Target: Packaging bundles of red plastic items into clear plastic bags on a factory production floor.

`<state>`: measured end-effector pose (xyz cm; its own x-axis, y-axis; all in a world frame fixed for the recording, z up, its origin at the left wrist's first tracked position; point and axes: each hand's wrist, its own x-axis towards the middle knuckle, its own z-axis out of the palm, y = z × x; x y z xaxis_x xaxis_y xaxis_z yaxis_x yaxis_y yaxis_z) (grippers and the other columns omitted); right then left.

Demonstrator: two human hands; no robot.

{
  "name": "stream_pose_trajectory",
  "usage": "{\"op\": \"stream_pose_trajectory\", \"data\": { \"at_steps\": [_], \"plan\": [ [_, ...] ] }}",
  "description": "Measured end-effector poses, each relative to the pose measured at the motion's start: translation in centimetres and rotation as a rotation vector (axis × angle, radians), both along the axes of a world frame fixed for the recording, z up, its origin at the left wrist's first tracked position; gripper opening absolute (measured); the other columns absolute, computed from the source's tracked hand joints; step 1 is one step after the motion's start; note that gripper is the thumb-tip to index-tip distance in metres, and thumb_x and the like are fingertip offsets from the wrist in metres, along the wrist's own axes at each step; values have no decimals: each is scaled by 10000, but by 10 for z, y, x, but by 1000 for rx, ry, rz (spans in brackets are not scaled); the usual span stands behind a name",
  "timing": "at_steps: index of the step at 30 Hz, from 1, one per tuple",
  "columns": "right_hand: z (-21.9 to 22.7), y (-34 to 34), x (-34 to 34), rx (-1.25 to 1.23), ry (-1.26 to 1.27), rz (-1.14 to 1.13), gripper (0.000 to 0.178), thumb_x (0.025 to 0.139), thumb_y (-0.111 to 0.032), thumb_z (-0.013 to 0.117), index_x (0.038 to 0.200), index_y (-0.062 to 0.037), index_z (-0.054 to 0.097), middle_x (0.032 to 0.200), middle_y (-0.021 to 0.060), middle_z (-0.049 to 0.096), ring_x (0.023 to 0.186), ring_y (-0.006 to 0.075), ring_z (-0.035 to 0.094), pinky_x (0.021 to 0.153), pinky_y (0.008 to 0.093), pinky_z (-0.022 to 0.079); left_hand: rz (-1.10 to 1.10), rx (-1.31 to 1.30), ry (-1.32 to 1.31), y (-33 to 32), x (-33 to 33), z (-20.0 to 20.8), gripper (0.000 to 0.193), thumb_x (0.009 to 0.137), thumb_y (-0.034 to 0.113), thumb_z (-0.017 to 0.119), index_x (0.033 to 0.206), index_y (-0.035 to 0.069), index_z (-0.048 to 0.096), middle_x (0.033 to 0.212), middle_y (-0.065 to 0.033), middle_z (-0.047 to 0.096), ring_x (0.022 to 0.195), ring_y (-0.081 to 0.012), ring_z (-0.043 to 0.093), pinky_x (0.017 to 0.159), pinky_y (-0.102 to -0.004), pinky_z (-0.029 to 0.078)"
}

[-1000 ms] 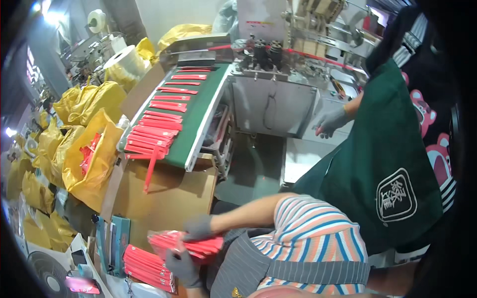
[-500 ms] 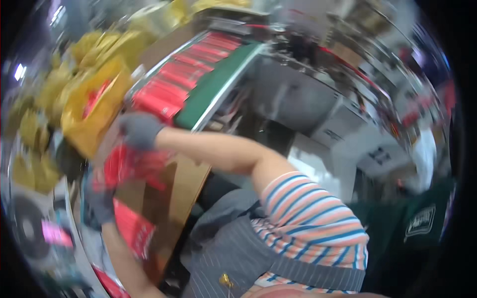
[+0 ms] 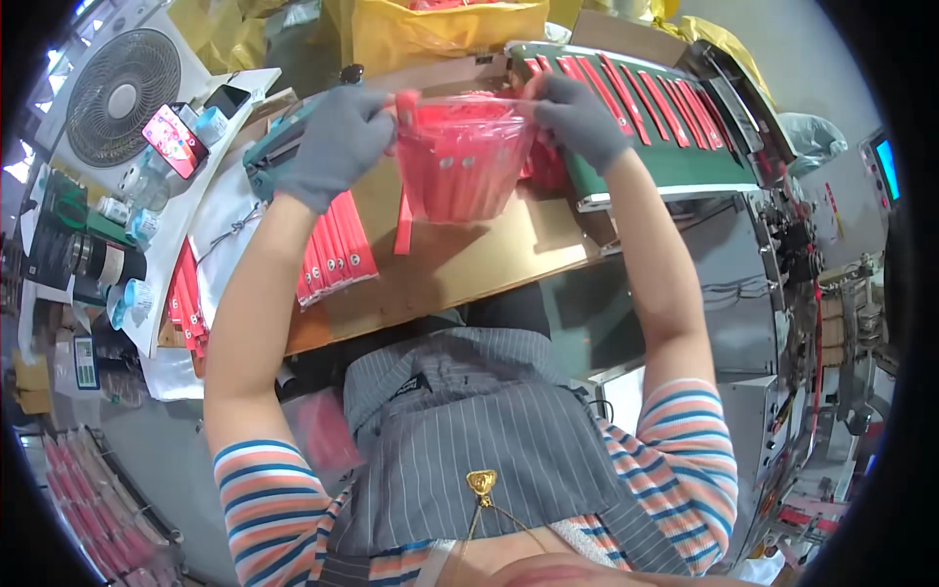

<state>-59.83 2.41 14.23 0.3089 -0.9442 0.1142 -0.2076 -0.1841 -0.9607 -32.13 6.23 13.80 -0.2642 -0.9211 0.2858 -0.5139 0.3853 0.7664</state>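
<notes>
Between my two hands hangs a clear plastic bag (image 3: pixel 460 171) with several long red packets inside it. My left hand (image 3: pixel 340 145), in a grey glove with bare fingertips, is closed on the bag's upper left corner. A like glove covers my right hand (image 3: pixel 585 119), whose fingers pinch the upper right corner. The bag is above the brown tabletop (image 3: pixel 460 269). Below my left hand, a row of slim red packets (image 3: pixel 337 249) lies on the table. A single red packet (image 3: pixel 403 230) shows just left of the bag.
Spaced red packets lie on a green conveyor belt (image 3: pixel 675 166) at the right. Behind the bag is a yellow sack (image 3: pixel 445 41). On the left, a white shelf (image 3: pixel 186 230) carries a lit phone (image 3: pixel 175 141) and jars, near a fan (image 3: pixel 123 93). More red packets (image 3: pixel 186 303) lie beside the shelf.
My view has swung, so the conveyor belt is now at the right. My hands, earlier blurred around red packets at the left, are now spread apart, holding the filled bag by its top corners.
</notes>
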Motion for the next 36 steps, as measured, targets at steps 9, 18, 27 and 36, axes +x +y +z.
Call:
{"op": "stream_pose_trajectory", "data": {
  "at_steps": [9,18,27,36],
  "plan": [
    [45,35,35,-843,180,9,337,801,-239,707,1030,-31,573,764,31,589,746,150,592,686,273,464,-24,182,271,35,-13,58,258,871,151,560,986,-60,653,614,-40,606,510,-52,537,446,-194,412],
    [-6,-18,137,-554,132,191,271,878,-292,592,807,-31,590,608,165,543,568,304,568,533,385,440,6,107,381,43,38,-14,540,687,136,790,1162,11,565,1066,-72,626,944,-111,581,844,-279,472],
    [-86,-166,248,-643,519,-319,321,809,-422,622,895,-112,615,902,137,618,815,324,613,705,417,475,432,633,927,-14,105,-179,415,713,148,775,1077,12,628,1033,-69,654,925,-175,624,828,-323,494],
    [-151,-192,241,-571,719,-163,192,808,-300,567,855,-119,613,855,121,643,789,331,627,665,446,491,628,652,756,-49,138,-201,551,685,334,785,1046,-57,641,1062,-92,625,974,-176,559,920,-308,392]
  ]
}}
